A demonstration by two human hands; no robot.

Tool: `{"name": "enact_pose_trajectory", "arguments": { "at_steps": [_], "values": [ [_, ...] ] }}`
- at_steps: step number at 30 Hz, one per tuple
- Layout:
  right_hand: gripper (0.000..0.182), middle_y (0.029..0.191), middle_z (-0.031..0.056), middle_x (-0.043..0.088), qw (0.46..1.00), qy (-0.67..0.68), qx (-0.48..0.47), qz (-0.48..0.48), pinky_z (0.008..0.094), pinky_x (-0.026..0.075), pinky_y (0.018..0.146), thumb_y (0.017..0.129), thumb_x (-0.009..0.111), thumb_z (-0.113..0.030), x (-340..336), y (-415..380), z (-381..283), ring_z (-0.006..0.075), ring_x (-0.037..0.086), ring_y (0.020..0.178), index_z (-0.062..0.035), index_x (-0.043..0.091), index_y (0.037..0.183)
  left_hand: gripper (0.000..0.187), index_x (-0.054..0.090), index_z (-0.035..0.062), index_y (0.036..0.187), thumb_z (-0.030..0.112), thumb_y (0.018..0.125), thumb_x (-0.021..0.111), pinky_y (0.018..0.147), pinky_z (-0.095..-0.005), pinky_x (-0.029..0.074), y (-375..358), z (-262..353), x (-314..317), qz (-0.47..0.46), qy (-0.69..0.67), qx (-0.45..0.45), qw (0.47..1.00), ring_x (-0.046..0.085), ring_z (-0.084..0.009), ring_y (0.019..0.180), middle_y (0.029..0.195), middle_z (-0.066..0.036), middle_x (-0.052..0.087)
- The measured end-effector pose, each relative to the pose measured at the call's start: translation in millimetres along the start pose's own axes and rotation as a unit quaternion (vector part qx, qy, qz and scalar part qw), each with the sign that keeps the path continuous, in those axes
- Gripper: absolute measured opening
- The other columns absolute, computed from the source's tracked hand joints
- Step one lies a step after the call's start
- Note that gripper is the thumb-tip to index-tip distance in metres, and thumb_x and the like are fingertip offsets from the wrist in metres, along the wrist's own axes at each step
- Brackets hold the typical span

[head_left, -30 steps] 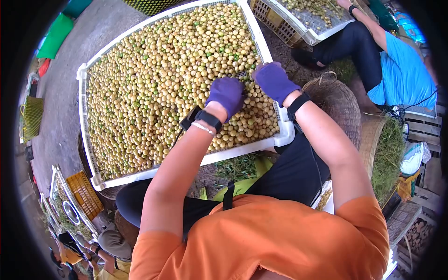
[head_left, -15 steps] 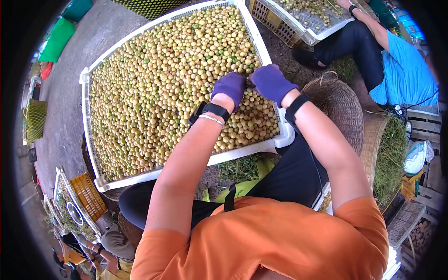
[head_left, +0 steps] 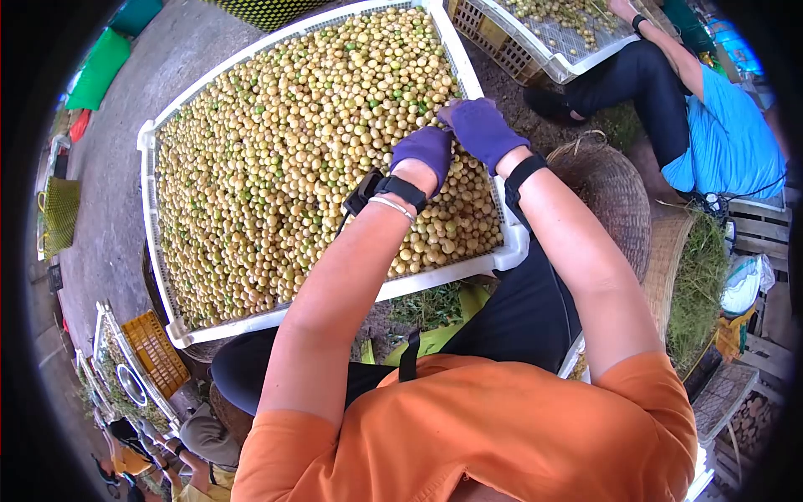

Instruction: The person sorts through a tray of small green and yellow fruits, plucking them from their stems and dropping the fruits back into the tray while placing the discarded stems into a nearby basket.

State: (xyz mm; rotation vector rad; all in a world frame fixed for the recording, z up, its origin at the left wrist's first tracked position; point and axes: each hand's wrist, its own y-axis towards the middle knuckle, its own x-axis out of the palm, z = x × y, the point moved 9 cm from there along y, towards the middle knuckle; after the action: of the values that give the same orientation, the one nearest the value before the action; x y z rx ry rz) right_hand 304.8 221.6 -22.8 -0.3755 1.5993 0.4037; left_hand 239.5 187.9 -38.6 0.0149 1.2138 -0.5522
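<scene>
Round tan fruits (head_left: pixel 293 159), scattered green ones among them, lie under and to the left of my hands, packed across a white mesh-bottomed tray (head_left: pixel 452 273). Species not certain from the view.

My left hand (head_left: pixel 424 159), purple-gloved, is curled down over the fruits near the tray's right side. Its fingers are hidden beneath it; cannot tell whether it grips anything. My right hand (head_left: pixel 485 132), gloved the same, is bent in just beside the left, close to the side rim. Its fingers look curled too, but what lies between them I cannot make out. Hands so near one another probably because both are at the same small patch.

Tray is set before my knees, I judge, to bring its near corner within easy reach of both arms; the raised rim likely stops round fruits rolling off.

Containers: just right of my right forearm, a deep wicker basket (head_left: pixel 629 197), near enough for a short toss, contents not readable. Farther right, green stalks (head_left: pixel 703 289) heaped by another woven wall. Ahead and right of my hands, a second white tray (head_left: pixel 559 69) rests on a tan plastic crate (head_left: pixel 485 42), fruits strewn over its mesh, a person in blue (head_left: pixel 732 138) beside it. Well behind my left hand, an orange crate (head_left: pixel 155 351), inside unclear.
</scene>
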Motion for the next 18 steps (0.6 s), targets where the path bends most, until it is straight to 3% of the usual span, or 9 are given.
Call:
{"name": "enact_pose_trajectory", "arguments": {
  "at_steps": [4,7,9,11,13,14,16,17,18],
  "values": [
    [0.014,0.090,0.0143,0.066,0.995,0.078,-0.062,-0.022,0.0446,0.050,0.076,0.085,0.056,-0.019,-14.8,-5.0,-9.5,0.0333,0.064,0.085,-0.0104,0.066,0.087,0.023,0.067,0.0093,0.103,0.022,0.087,0.057,0.080,-0.0413,0.052,-10.4,1.0,-0.9,0.005,0.001,-0.002,1.000,0.065,-0.0318,0.095,0.103,-0.015,0.067],
    [0.015,0.095,0.0142,0.063,0.967,0.247,0.000,-0.061,0.0412,0.050,0.077,0.085,0.061,-0.020,-42.8,-12.6,7.1,0.0331,0.064,0.087,-0.0067,0.061,0.091,0.020,0.068,0.0082,0.097,0.022,0.085,0.060,0.080,-0.0412,0.052,-19.1,-10.5,8.3,0.003,-0.029,0.026,0.999,0.065,-0.0333,0.091,0.099,-0.015,0.067],
    [0.017,0.090,0.0117,0.064,0.989,0.119,-0.073,-0.054,0.0412,0.051,0.072,0.087,0.061,-0.022,-37.9,-22.8,4.5,0.0326,0.065,0.081,-0.0059,0.061,0.090,0.023,0.068,0.0065,0.096,0.025,0.083,0.063,0.080,-0.0410,0.051,-29.5,-16.8,-0.7,0.032,-0.112,0.032,0.993,0.064,-0.0357,0.089,0.098,-0.017,0.067],
    [0.019,0.076,0.0087,0.064,0.986,0.084,-0.137,-0.048,0.0428,0.050,0.059,0.088,0.057,-0.022,-15.6,-35.1,-1.4,0.0292,0.065,0.068,-0.0040,0.060,0.087,0.023,0.066,0.0068,0.096,0.027,0.087,0.061,0.073,-0.0345,0.051,-41.2,-31.7,-10.8,0.015,-0.248,-0.060,0.967,0.064,-0.0265,0.077,0.085,-0.010,0.066],
    [0.013,0.078,0.0098,0.066,0.989,-0.090,-0.097,-0.069,0.0409,0.051,0.058,0.083,0.057,-0.016,-9.9,-38.8,-13.6,0.0276,0.067,0.069,-0.0053,0.065,0.084,0.018,0.063,0.0057,0.095,0.022,0.091,0.056,0.064,-0.0251,0.050,-46.2,-51.7,-5.9,0.022,-0.480,-0.115,0.869,0.058,-0.0130,0.067,0.077,0.000,0.061],
    [0.013,0.078,0.0103,0.066,0.978,-0.177,-0.076,-0.081,0.0400,0.052,0.058,0.081,0.057,-0.013,-10.5,-42.3,-17.3,0.0268,0.068,0.069,-0.0059,0.067,0.082,0.018,0.062,0.0056,0.098,0.020,0.090,0.056,0.063,-0.0257,0.051,-45.5,-59.5,1.4,0.018,-0.604,-0.129,0.786,0.059,-0.0142,0.068,0.081,-0.001,0.061],
    [0.012,0.071,0.0077,0.066,0.976,-0.183,-0.104,-0.048,0.0389,0.051,0.055,0.077,0.057,-0.011,-18.4,-47.4,-27.0,0.0256,0.067,0.065,-0.0055,0.068,0.079,0.020,0.061,0.0053,0.104,0.018,0.090,0.056,0.061,-0.0270,0.052,-44.5,-63.1,8.3,0.011,-0.810,-0.151,0.566,0.062,-0.0165,0.070,0.087,-0.004,0.062],
    [0.012,0.070,0.0075,0.066,0.977,-0.181,-0.100,-0.042,0.0382,0.051,0.055,0.077,0.057,-0.011,-19.5,-48.5,-28.5,0.0257,0.067,0.065,-0.0060,0.069,0.078,0.018,0.057,0.0043,0.106,0.013,0.090,0.057,0.060,-0.0267,0.053,-39.4,-62.2,7.0,0.025,-0.850,-0.144,0.506,0.060,-0.0181,0.066,0.087,-0.003,0.057],
    [0.013,0.070,0.0073,0.066,0.978,-0.180,-0.096,-0.036,0.0375,0.051,0.054,0.076,0.058,-0.011,-23.0,-49.5,-31.1,0.0258,0.067,0.065,-0.0065,0.069,0.078,0.017,0.057,0.0042,0.105,0.013,0.090,0.057,0.060,-0.0272,0.053,-35.1,-59.9,7.2,0.013,-0.846,-0.133,0.517,0.061,-0.0182,0.067,0.087,-0.003,0.057]
  ]
}}
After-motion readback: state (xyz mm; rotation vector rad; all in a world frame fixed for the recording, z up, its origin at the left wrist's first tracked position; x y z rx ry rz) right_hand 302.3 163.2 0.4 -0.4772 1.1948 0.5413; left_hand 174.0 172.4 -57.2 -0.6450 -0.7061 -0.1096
